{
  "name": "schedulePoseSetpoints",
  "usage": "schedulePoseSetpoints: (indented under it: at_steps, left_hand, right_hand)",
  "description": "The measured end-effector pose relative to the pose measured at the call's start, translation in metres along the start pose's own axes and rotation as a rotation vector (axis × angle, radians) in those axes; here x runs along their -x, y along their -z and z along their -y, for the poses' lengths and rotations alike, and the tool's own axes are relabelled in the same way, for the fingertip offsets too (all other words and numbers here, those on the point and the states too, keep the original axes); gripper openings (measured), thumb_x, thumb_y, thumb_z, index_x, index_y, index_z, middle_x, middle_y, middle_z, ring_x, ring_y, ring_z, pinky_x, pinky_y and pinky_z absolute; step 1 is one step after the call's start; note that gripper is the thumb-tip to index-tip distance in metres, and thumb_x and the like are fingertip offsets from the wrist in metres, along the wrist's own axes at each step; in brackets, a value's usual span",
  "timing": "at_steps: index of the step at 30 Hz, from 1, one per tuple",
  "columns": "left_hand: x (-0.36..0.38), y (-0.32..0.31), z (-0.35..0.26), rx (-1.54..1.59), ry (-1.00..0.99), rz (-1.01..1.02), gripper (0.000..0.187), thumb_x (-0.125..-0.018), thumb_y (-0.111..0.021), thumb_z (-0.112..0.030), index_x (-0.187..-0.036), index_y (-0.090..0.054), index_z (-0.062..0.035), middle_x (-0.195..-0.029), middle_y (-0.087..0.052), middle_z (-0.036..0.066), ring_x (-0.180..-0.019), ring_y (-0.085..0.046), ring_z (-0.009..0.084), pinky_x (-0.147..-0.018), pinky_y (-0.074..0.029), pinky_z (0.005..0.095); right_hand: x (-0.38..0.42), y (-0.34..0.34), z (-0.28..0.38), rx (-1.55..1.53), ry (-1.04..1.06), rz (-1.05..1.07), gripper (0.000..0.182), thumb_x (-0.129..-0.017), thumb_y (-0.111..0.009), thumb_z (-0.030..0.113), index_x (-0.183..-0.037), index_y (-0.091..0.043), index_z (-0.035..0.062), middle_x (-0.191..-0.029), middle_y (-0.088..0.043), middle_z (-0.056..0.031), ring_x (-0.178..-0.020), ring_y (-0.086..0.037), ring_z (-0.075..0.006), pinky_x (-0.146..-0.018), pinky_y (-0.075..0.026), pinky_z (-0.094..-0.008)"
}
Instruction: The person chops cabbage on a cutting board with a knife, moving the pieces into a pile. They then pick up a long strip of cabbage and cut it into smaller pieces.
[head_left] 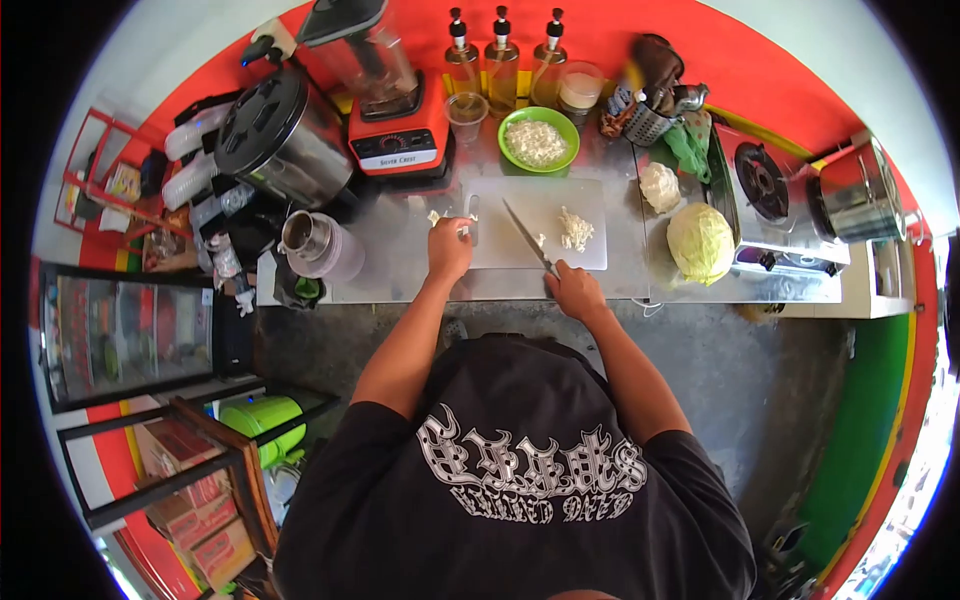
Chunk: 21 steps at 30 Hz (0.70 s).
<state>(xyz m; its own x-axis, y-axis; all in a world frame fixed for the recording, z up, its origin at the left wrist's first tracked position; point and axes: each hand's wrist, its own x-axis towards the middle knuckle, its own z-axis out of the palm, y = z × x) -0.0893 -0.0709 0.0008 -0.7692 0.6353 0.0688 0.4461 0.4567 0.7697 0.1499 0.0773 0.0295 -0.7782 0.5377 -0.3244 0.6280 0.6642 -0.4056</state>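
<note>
My right hand [577, 290] is closed round the handle of a kitchen knife [524, 232], whose blade points up and left over the white cutting board [490, 255]. My left hand [450, 250] is at the board's left end, fingers curled in. A small white piece of cauliflower [463, 231] shows at its fingers, and another white bit [434, 216] lies just beyond them. Right of the blade, a small heap of chopped cauliflower [576, 231] rests on the board. Behind the board, a green bowl [503, 150] holds more white chopped bits.
A cauliflower head [659, 187] and a whole cabbage [700, 244] sit to the right, before a gas stove [785, 258]. A red blender [398, 140], a large steel pot [300, 130] and a pinkish container [340, 255] stand left. Pump bottles [502, 75] line the back.
</note>
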Motion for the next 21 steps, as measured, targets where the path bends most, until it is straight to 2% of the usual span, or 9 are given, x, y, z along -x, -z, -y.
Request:
schedulePoseSetpoints:
  at_steps: [2,5,7,9,10,14,16,21]
  left_hand:
    - [0.001,0.001,0.008,-0.205,-0.055,-0.043,0.036,-0.078,-0.071,-0.001,-0.113,-0.07,-0.0099,-0.116,-0.065,0.013,-0.111,-0.059,0.0352,-0.098,-0.047,0.0428]
    - [0.002,0.003,0.01,-0.282,-0.087,-0.032,0.041,-0.08,-0.072,-0.004,-0.12,-0.067,-0.0129,-0.121,-0.063,0.01,-0.118,-0.054,0.0341,-0.102,-0.043,0.0448]
    - [0.006,0.004,-0.001,-0.336,-0.046,-0.038,0.041,-0.081,-0.073,-0.006,-0.12,-0.067,-0.0141,-0.121,-0.063,0.009,-0.118,-0.054,0.0332,-0.102,-0.043,0.0456]
    - [0.005,0.005,-0.003,-0.391,-0.003,-0.047,0.041,-0.081,-0.074,-0.008,-0.121,-0.067,-0.0153,-0.121,-0.064,0.008,-0.119,-0.053,0.0322,-0.101,-0.043,0.0464]
    - [0.003,0.004,-0.001,-0.417,0.008,-0.047,0.039,-0.082,-0.074,-0.011,-0.12,-0.068,-0.0162,-0.121,-0.064,0.007,-0.119,-0.053,0.0319,-0.1,-0.043,0.0466]
    - [-0.002,0.006,0.005,-0.457,0.032,-0.029,0.031,-0.083,-0.075,-0.015,-0.113,-0.07,-0.016,-0.119,-0.065,0.005,-0.119,-0.053,0.0309,-0.097,-0.043,0.0458]
    - [-0.005,0.012,-0.003,-0.464,0.045,-0.01,0.026,-0.083,-0.076,-0.016,-0.108,-0.07,-0.0146,-0.117,-0.066,0.005,-0.117,-0.054,0.0305,-0.096,-0.043,0.0457]
    - [-0.012,0.005,0.004,-0.41,-0.013,-0.047,0.014,-0.084,-0.076,-0.019,-0.096,-0.069,-0.0147,-0.103,-0.071,0.006,-0.108,-0.059,0.0327,-0.092,-0.044,0.0487]
  right_hand:
    - [0.0,0.002,-0.007,-0.015,-0.055,-0.043,0.036,-0.101,-0.052,0.04,-0.11,-0.056,0.0055,-0.095,-0.07,-0.0258,-0.094,-0.067,-0.0467,-0.081,-0.053,-0.0567]
    - [-0.002,0.006,-0.013,-0.032,-0.142,-0.108,0.036,-0.101,-0.052,0.04,-0.111,-0.056,0.0059,-0.095,-0.07,-0.0258,-0.093,-0.068,-0.0459,-0.081,-0.053,-0.0561]
    - [-0.003,0.006,-0.012,-0.069,-0.127,-0.201,0.036,-0.1,-0.056,0.039,-0.103,-0.057,0.0039,-0.09,-0.069,-0.0269,-0.088,-0.066,-0.048,-0.078,-0.052,-0.0583]
    - [0.001,0.013,-0.011,-0.088,-0.092,-0.146,0.035,-0.099,-0.056,0.04,-0.104,-0.059,0.0048,-0.092,-0.07,-0.0264,-0.09,-0.067,-0.047,-0.079,-0.052,-0.0575]
    - [0.003,0.016,-0.009,-0.106,-0.059,-0.09,0.035,-0.098,-0.057,0.04,-0.106,-0.061,0.0057,-0.093,-0.07,-0.0259,-0.092,-0.067,-0.046,-0.08,-0.052,-0.0568]
    - [0.009,0.005,-0.02,-0.178,-0.012,-0.116,0.035,-0.097,-0.059,0.04,-0.103,-0.063,0.0056,-0.093,-0.07,-0.0255,-0.092,-0.067,-0.0465,-0.08,-0.052,-0.0571]
    - [0.012,0.002,-0.022,-0.188,-0.16,-0.236,0.034,-0.095,-0.061,0.039,-0.103,-0.064,0.0059,-0.094,-0.071,-0.0255,-0.092,-0.067,-0.0469,-0.08,-0.052,-0.0567]
    - [0.019,0.011,-0.028,-0.229,-0.23,-0.283,0.035,-0.094,-0.063,0.039,-0.104,-0.066,0.0054,-0.094,-0.071,-0.0245,-0.092,-0.066,-0.0461,-0.08,-0.052,-0.0553]
